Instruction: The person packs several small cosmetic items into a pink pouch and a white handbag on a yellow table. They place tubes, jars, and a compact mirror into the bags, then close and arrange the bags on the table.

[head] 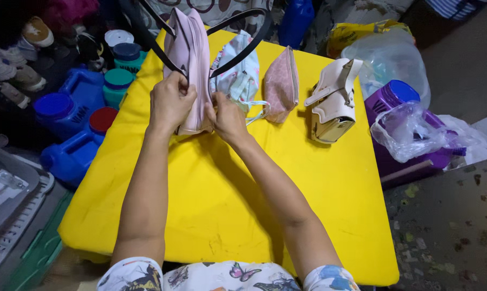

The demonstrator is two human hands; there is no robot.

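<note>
A: Main item is the pale pink handbag (191, 64), stood on its narrow end at the far left of the yellow table (286, 183), dark straps (243, 43) looping up and over it.

B: Hands?

A: Left hand (170, 102) is clenched on the near left edge of the bag, thumb and fingers pinching the seam. Right hand (228, 119) is closed on the lower right corner (can't tell if it pinches a zip pull or just the fabric, fingers hide it).

B: Step?

A: I'd judge it as working the bag's edge or closure, with both hands steadying it upright. Looks early, since the bag reads as shut along the visible side.

B: Next move needs what?

A: Probably one hand keeping the bag braced while the other pulls along the seam. It's tall and thin, so it could flop over if a grip eases.

B: Around it?

A: Just beside it on the right is a patterned light-blue pouch (242, 73), touching or nearly so. Then a pink zip pouch (281, 86), then a cream boxy bag (332, 102) with a gold base, lying tilted. Off the table's left sit blue jugs (65, 113). On the right there's a purple container (399, 124) under clear plastic bags (410, 129).
</note>
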